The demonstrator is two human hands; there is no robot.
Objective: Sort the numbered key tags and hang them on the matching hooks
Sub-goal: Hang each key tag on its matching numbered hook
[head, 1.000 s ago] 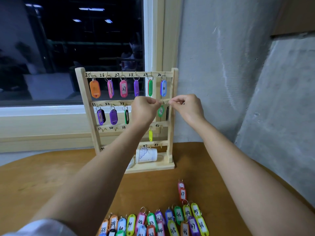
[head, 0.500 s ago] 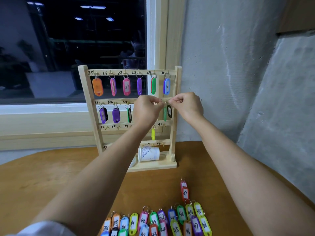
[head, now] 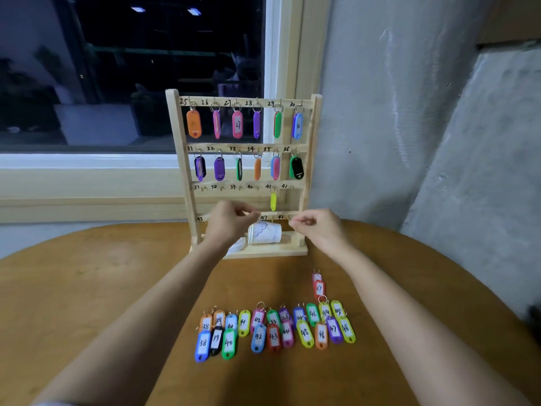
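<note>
A wooden hook rack (head: 313, 171) stands at the back of the table, its rails numbered 25 to 48. Coloured key tags hang along the top two rails, among them a green and a black tag (head: 296, 168) at hook 36. A single yellow tag (head: 273, 201) hangs under 41. Loose numbered tags (head: 275, 329) lie in two rows near me, and a red tag 37 (head: 318, 287) lies apart behind them. My left hand (head: 231, 224) and my right hand (head: 317, 230) hover in front of the bottom rail with fingers curled, holding nothing I can see.
A white paper cup (head: 265, 233) lies on its side on the rack's base, between my hands. The round wooden table (head: 87, 288) meets a window sill at the back left and a grey concrete wall (head: 409, 142) at the right.
Both hands have dropped from hook 36 on the second rail to the bottom rail. The green tag they were handling now hangs free beside the black one.
</note>
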